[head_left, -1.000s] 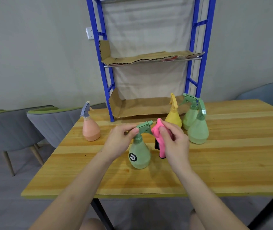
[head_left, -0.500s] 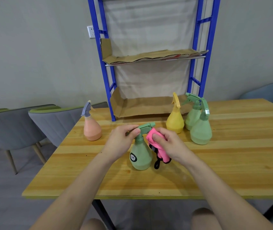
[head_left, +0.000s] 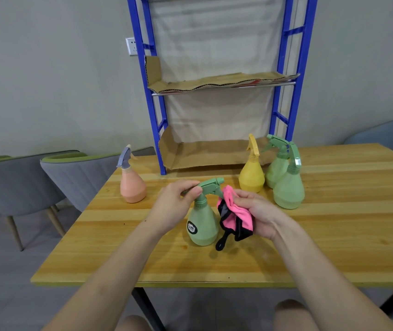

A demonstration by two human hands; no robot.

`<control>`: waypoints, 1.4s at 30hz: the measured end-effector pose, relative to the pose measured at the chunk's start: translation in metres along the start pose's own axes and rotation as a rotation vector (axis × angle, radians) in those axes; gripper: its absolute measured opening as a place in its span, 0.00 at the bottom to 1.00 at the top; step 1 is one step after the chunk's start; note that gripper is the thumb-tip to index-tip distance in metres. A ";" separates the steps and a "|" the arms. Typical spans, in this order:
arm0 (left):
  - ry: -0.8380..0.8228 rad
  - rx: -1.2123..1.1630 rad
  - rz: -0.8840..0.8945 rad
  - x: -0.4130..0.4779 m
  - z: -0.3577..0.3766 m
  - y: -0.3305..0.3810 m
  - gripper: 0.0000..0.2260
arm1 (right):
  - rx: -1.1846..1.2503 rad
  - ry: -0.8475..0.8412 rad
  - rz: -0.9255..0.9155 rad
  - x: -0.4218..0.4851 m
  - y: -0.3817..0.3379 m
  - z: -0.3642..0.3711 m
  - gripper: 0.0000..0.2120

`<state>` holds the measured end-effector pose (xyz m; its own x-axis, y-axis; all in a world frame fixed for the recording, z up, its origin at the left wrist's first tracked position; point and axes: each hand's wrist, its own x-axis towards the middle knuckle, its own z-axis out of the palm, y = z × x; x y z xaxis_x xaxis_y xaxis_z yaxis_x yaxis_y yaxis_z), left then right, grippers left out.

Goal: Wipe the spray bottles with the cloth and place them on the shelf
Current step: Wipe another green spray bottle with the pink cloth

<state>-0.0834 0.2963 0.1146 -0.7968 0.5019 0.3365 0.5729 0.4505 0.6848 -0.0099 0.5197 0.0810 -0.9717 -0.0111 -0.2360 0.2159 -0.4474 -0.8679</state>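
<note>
Wipe step, first bottle. Left hand [head_left: 171, 206] pinches the trigger head of the green spray bottle [head_left: 202, 225], which stands upright mid-table [head_left: 334, 235]. Right hand [head_left: 260, 213], at the bottle's 3 o'clock, has its fingers curled round the bunched pink cloth [head_left: 236, 216], held against the bottle just under the nozzle. No bottle on the shelf [head_left: 214, 154] at 12 o'clock yet. Orange bottle [head_left: 132, 185] waits at 10, yellow bottle [head_left: 251, 173] and two green bottles [head_left: 288, 187] at 1–2. Next, I'd guess: wipe round the body, then lift it by the neck to the lower tier.

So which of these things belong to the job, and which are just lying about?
Job: labelled green bottle, left hand, pink cloth, right hand, orange bottle, yellow bottle, two more green bottles, blue shelf.
Lying about: grey chairs, wall socket.
</note>
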 end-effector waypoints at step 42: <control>0.082 0.044 -0.047 -0.006 0.010 0.003 0.10 | -1.195 0.371 -0.782 0.002 0.028 -0.001 0.07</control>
<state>-0.0748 0.3022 0.1083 -0.8349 0.4185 0.3575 0.5410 0.5047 0.6728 -0.0059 0.5080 0.0556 -0.8360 0.1870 0.5159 -0.2120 0.7571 -0.6179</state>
